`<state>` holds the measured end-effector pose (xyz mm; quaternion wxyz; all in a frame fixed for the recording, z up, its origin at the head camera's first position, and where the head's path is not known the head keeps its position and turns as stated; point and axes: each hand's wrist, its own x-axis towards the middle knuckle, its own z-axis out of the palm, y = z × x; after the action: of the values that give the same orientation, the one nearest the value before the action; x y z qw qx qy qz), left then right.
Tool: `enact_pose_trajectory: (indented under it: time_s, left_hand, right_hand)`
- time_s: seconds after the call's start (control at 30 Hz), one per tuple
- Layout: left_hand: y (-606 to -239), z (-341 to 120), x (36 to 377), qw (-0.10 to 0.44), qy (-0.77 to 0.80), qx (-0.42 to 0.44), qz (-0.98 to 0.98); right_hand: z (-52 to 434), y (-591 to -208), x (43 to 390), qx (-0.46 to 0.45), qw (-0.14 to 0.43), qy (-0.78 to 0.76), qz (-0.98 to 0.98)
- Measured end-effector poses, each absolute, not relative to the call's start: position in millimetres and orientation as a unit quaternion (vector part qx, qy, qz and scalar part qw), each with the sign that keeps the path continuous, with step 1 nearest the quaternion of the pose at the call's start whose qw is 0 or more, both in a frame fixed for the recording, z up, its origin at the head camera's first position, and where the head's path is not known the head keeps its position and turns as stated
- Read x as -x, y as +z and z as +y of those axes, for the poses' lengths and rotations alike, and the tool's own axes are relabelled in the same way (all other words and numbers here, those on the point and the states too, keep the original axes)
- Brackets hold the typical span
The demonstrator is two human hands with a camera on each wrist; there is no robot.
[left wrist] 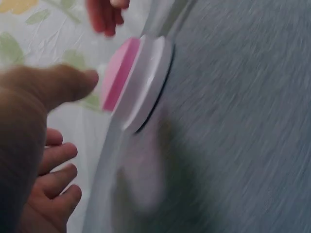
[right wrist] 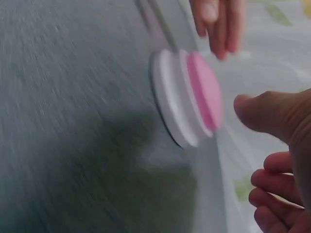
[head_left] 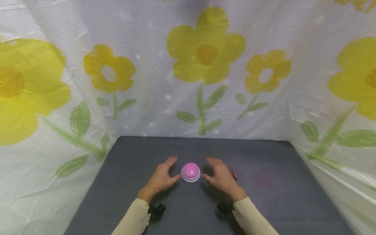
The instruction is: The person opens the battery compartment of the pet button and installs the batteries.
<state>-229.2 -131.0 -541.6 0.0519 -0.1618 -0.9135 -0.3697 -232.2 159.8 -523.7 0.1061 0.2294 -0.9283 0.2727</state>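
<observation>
Beige sleeves (head_left: 133, 218) lead to left hand (head_left: 160, 178) and right hand (head_left: 222, 178), thumbs (left wrist: 65, 87) apart from fingers (left wrist: 57, 180), flanking a pink button (head_left: 191, 171).

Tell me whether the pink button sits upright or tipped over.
Upright: the pink button faces up, its white base resting on the gray table.

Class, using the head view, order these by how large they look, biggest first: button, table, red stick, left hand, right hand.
1. Table
2. Left hand and right hand: too alike to rank
3. Button
4. Red stick
</observation>
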Motion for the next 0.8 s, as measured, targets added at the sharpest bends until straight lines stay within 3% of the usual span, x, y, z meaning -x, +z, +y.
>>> enact_pose_trajectory:
  time_s: [0.1, 0.33, 0.43, 0.63, 0.8]
  left_hand:
    - [-551, -122, 231, 0.053, -0.372, 0.167, -0.911]
    - [-595, -111, 244, 0.112, -0.352, 0.213, -0.904]
    - [-597, -107, 242, 0.099, -0.357, 0.192, -0.909]
    - [-571, -102, 223, 0.07, -0.404, 0.149, -0.9]
    - [-556, -103, 214, 0.088, -0.466, 0.122, -0.872]
  right_hand:
    - [149, -537, 237, -0.241, 0.093, 0.286, -0.923]
    - [141, -585, 256, -0.289, 0.121, 0.312, -0.897]
    - [140, -592, 257, -0.292, 0.119, 0.322, -0.893]
    - [139, -574, 242, -0.277, 0.09, 0.329, -0.898]
    - [136, -546, 224, -0.247, 0.062, 0.349, -0.902]
